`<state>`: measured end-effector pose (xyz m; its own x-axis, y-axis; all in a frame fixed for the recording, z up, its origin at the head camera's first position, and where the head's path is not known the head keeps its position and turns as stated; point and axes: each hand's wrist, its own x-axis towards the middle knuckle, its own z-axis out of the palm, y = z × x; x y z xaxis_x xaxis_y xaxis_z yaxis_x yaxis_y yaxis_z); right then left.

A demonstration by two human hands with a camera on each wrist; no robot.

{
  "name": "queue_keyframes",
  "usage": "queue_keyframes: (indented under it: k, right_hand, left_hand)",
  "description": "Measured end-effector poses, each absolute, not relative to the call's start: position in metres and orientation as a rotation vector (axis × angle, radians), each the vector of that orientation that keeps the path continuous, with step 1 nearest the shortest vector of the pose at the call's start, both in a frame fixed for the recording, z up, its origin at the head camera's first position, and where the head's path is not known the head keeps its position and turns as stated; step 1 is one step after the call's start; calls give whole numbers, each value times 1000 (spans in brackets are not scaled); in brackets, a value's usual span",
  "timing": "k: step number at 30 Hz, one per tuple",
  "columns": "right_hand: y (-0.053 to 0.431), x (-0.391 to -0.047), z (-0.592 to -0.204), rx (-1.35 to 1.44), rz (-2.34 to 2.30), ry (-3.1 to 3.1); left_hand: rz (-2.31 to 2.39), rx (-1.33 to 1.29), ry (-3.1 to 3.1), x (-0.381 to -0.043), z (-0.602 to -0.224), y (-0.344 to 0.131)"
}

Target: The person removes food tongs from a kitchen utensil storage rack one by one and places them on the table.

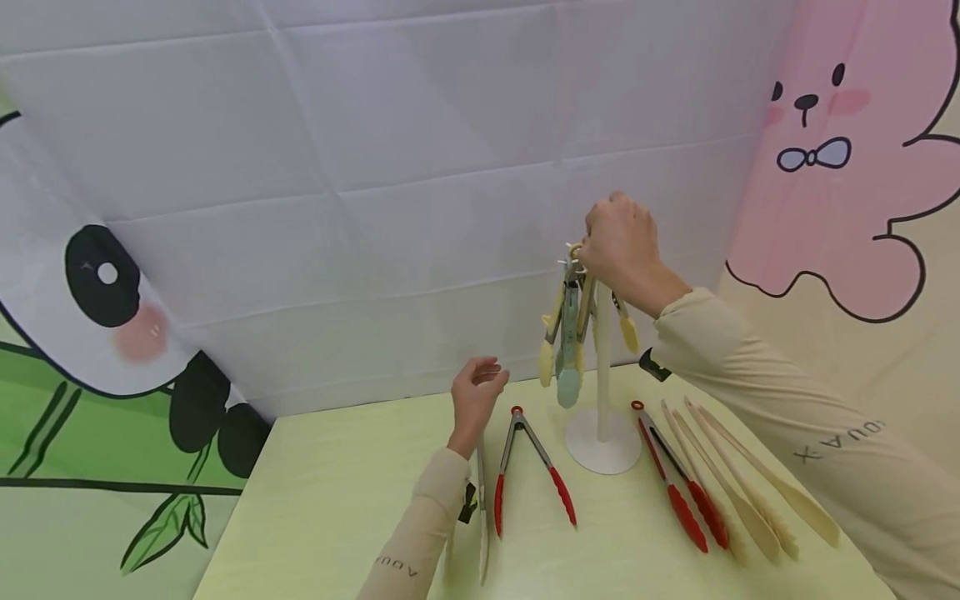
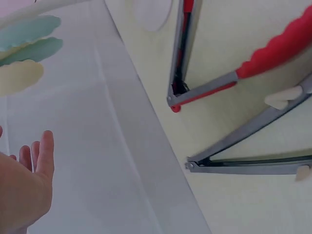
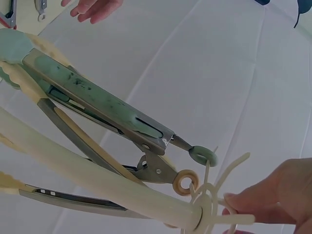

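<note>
My right hand [image 1: 621, 250] is at the top of a white hook stand [image 1: 603, 367], with thumb and fingers pinching one of its hooks [image 3: 229, 210]. Green-tipped tongs [image 1: 568, 333] hang from the stand by a ring, and yellow-tipped tongs [image 1: 550, 350] hang around them. In the right wrist view, the green tongs' ring [image 3: 204, 156] and a tan ring [image 3: 185, 182] sit on the hooks. My left hand [image 1: 475, 400] is raised left of the stand, fingers loosely bent, holding nothing. Its fingers [image 2: 46, 156] appear apart from the tongs in the left wrist view.
Spread red-tipped tongs [image 1: 501, 492] lie left of the stand's round base [image 1: 592, 454]. Metal tongs [image 1: 482, 525] lie beside my left forearm. More red-tipped tongs [image 1: 684, 504] and several beige long-handled utensils [image 1: 806, 508] lie to the right. A pale cloth [image 1: 450, 233] hangs behind the table.
</note>
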<state>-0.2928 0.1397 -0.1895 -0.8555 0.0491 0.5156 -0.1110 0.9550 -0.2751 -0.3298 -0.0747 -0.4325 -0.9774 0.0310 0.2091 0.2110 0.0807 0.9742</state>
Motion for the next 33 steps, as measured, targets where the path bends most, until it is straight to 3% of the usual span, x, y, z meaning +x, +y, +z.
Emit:
queue_keyframes:
  k: [10,21,33]
  right_hand:
    - [143,-298,-192,73,427,-2544]
    - [145,-302,-191,133,441,-2505]
    - [147,-302,-192,165,436,-2511]
  left_hand:
    - [-2108,-485,-2140,-305,-386,-62]
    - [-2139,-610,-2072,-318,-391,-43]
    - [-2195,-765,-2003,-305,-368,-29]
